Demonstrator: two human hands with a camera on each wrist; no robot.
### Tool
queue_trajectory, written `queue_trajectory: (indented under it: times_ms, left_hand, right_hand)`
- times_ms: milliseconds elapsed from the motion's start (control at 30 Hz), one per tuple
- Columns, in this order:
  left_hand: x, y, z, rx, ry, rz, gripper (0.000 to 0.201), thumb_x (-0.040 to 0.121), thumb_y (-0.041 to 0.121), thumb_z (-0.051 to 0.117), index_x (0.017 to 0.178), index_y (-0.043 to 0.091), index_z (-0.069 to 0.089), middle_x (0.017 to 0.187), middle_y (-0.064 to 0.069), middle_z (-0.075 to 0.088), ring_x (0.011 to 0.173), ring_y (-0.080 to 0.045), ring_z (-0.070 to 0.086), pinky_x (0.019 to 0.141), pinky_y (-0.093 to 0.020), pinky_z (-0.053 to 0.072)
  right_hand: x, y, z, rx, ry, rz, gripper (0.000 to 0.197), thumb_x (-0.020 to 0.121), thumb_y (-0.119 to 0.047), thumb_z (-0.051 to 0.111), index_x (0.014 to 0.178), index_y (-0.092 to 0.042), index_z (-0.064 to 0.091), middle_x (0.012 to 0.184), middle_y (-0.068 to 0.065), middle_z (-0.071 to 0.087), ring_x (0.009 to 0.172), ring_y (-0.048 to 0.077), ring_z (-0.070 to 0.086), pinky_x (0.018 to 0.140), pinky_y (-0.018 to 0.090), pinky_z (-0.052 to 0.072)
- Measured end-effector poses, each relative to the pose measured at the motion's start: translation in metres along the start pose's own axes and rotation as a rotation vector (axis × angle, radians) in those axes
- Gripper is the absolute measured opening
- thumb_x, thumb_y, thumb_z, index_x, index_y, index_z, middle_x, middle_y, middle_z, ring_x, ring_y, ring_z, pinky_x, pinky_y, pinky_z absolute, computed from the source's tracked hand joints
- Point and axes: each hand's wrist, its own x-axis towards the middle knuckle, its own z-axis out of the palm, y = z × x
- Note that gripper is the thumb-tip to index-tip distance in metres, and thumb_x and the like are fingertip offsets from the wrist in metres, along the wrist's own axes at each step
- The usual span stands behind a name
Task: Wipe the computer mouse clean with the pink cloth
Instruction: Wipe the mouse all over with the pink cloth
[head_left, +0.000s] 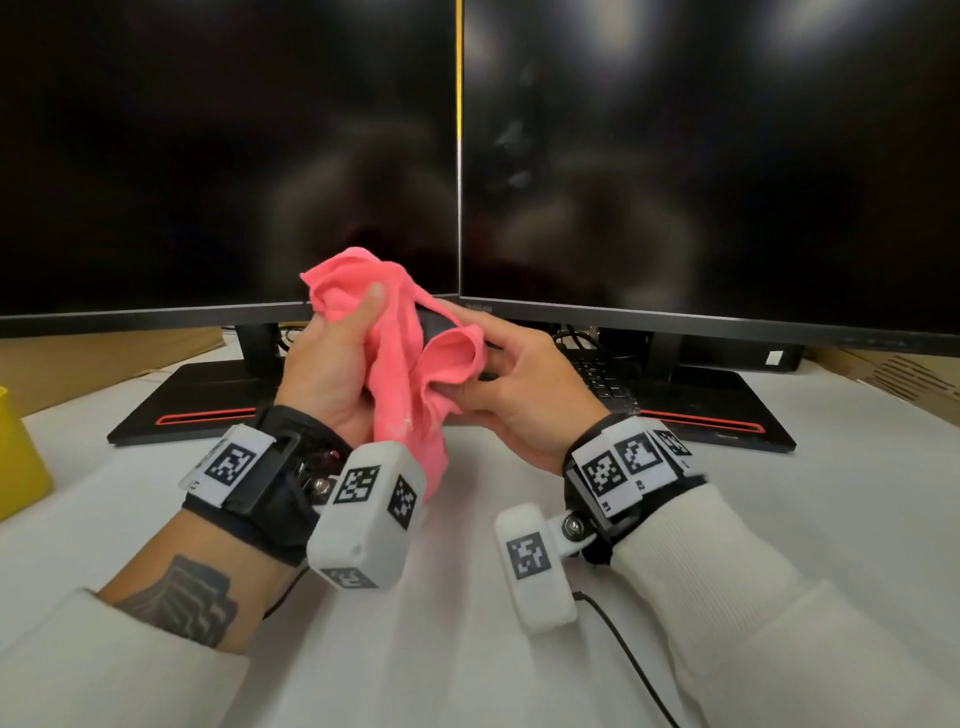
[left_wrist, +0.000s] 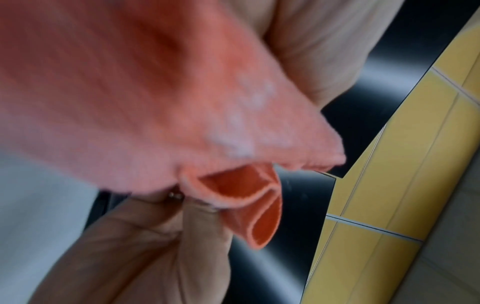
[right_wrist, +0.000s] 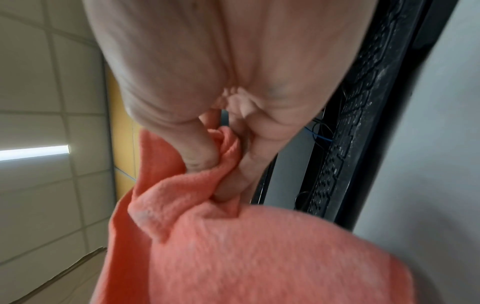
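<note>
Both hands raised above table (head_left: 467, 649): left hand (head_left: 332, 358) grips pink cloth (head_left: 405, 364), draped leftward over computer mouse (head_left: 439, 327) pinched by right hand (head_left: 524, 384) fingers (head_left: 498, 343).

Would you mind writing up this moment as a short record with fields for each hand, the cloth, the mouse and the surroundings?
left hand: left hand grips the pink cloth, thumb pressed on the bunched top
right hand: right hand holds the dark mouse, thumb against a cloth fold
cloth: crumpled, held above the table, draped over the mouse, tail hanging down
mouse: mostly hidden, only a dark sliver shows
surroundings: two dark monitors, keyboard, white table, yellow object at left edge
</note>
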Motion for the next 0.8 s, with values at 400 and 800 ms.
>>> queue_trajectory:
  times_ms: [400,800]
  left_hand:
    - [-0.017,0.008,-0.002,0.15,0.106,0.073,0.021,0.091,0.037,0.077,0.097,0.017,0.071,0.086,0.0,0.077,0.067,-0.01,0.075,0.054,-0.021,0.057]
    - [-0.011,0.002,0.003,0.165,0.104,0.088,0.025,0.103,0.035,0.061,0.085,0.017,0.061,0.064,0.002,0.063,0.05,-0.008,0.064,0.043,-0.014,0.047]
  right_hand:
    - [0.001,-0.004,0.002,0.015,0.265,-0.123,0.021,0.085,0.015,0.072,0.099,0.0,0.078,0.086,0.01,0.079,0.08,0.018,0.077,0.07,0.03,0.065]
    - [0.004,-0.004,-0.003,-0.161,0.23,-0.256,0.048,0.072,0.015,0.084,0.118,0.009,0.073,0.103,0.011,0.079,0.088,0.01,0.075,0.077,0.029,0.064]
